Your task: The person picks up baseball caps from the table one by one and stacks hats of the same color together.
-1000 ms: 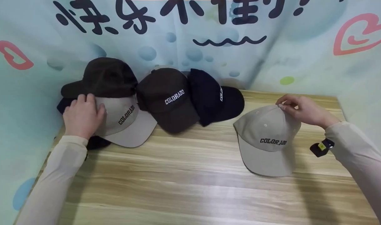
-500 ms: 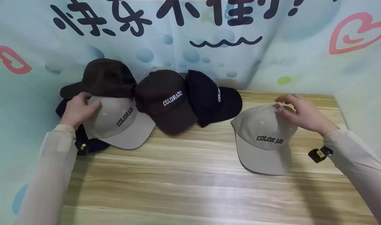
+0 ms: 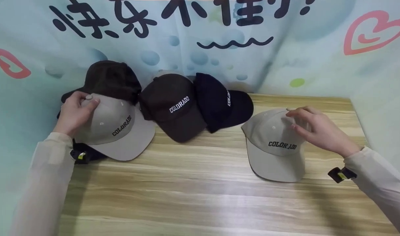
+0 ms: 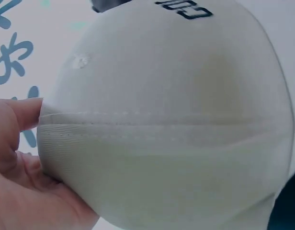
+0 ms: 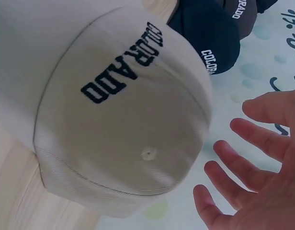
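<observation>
At the left, my left hand (image 3: 74,113) pinches the crown of a beige baseball cap (image 3: 121,146) lettered COLORADO. The left wrist view shows the thumb on one side of this cap's crown, with the other fingers partly hidden behind it. A second beige baseball cap (image 3: 275,167) sits on the table at the right, brim toward me. Beside its crown is my right hand (image 3: 326,132). In the right wrist view the fingers (image 5: 262,136) are spread and loosely bent, holding nothing, with a gap between them and the cap.
Behind the left beige cap lies a dark brown cap (image 3: 109,77); a dark navy one (image 3: 96,154) shows beneath it. Another brown cap (image 3: 177,105) and a navy cap (image 3: 219,105) line the back. A printed cloth (image 3: 173,19) backs the wooden table (image 3: 193,196).
My left hand has shifted its hold to the crown and drawn the left beige cap slightly left and toward me. My right hand has let go of the right cap's top and spread its fingers.
</observation>
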